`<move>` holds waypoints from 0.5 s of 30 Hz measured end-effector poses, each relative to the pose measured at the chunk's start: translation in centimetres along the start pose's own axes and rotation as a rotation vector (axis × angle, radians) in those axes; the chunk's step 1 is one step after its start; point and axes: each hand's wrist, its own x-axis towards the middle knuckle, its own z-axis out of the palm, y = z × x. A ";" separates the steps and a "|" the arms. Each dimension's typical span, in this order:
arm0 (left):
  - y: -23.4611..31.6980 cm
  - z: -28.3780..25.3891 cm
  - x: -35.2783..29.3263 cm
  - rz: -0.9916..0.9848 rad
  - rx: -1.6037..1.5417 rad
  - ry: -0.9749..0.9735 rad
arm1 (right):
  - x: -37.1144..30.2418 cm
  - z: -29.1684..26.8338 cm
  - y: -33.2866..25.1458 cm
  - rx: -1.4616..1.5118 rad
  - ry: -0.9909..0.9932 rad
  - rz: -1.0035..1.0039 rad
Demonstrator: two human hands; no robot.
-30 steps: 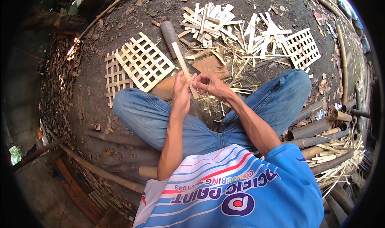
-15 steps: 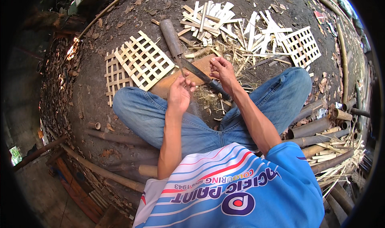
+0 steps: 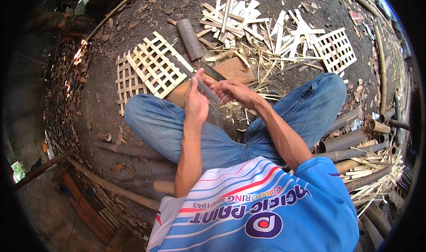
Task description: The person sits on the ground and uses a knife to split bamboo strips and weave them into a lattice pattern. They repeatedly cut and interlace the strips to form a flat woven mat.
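Note:
A dark, narrow bamboo strip point(image 3: 181, 66) slants across in front of me, from beside the nearer lattice down toward my lap. My left hand point(image 3: 196, 99) is closed around its lower half, thumb and fingers on either side. Close by, my right hand point(image 3: 237, 92) has its fingers curled in at the strip's lower end; they partly overlap it. Behind both hands a machete point(image 3: 212, 72) rests on a brown wooden board point(image 3: 237, 70), its handle hidden by my hands. A thick bamboo tube point(image 3: 190, 40) lies just beyond the blade.
Two woven bamboo lattices point(image 3: 155, 65) overlap at left; another lattice point(image 3: 336, 51) lies at far right. Pale bamboo slats point(image 3: 230, 21) are heaped at the back, with shavings point(image 3: 266, 65) nearer. Cut bamboo poles point(image 3: 344, 141) are stacked beside my right knee.
The strip has swung from nearly upright to a clear slant, its far end now over the lattice. My right hand has moved left and toward me, up to the strip and my left hand.

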 end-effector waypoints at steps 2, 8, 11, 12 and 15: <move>-0.3 -0.5 0.1 0.051 0.063 0.046 | 0.0 0.5 0.2 -0.070 -0.009 -0.011; -0.6 0.3 0.1 0.118 0.248 0.130 | 0.2 0.2 1.0 -0.102 -0.058 -0.028; -0.9 0.5 0.2 0.118 0.418 0.184 | 0.2 0.0 1.0 -0.003 -0.044 -0.054; -1.2 0.2 0.3 0.113 0.471 0.175 | 0.3 -0.1 1.0 0.036 -0.042 -0.066; -1.3 -0.6 0.7 0.153 0.833 0.199 | 0.6 -0.4 1.3 0.065 -0.023 -0.078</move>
